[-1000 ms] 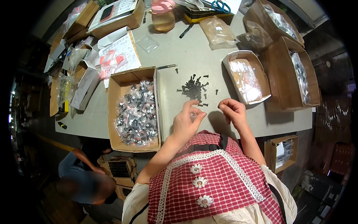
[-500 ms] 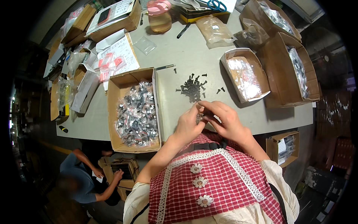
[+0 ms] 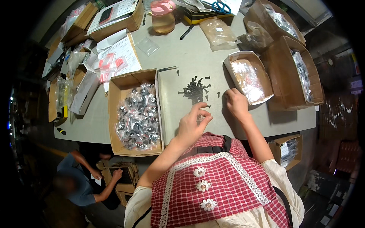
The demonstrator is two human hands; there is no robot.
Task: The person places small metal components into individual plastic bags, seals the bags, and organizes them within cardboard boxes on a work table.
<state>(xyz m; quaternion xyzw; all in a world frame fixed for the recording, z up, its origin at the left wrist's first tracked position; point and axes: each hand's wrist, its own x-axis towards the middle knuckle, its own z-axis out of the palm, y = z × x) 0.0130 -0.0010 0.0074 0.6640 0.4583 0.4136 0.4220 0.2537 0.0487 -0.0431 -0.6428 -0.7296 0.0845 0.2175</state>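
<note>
My left hand [image 3: 193, 124] is curled near the table's front edge, thumb and forefinger pinching a small clear plastic bag [image 3: 200, 118], mostly hidden by the fingers. To its right, my right hand [image 3: 236, 102] is down at the tabletop with closed fingertips on a black screw that they largely cover. Beside those fingertips lies a single black screw [image 3: 218, 94]. A pile of black screws [image 3: 195, 89] sits on the table just beyond my left hand. Another loose screw [image 3: 178, 72] is farther back.
Left of my hands stands a cardboard box [image 3: 113, 114] full of small filled bags. At right are a shallow box [image 3: 230, 60] of clear bags and a taller carton [image 3: 279, 76]. Farther back are a pink-lidded jug [image 3: 162, 19] and blue scissors [image 3: 221, 7]. A person [image 3: 78, 178] works at lower left.
My right hand has left my left hand and reached right and away to the stray screws, covering one. My left hand has stayed near its place with the bag.
</note>
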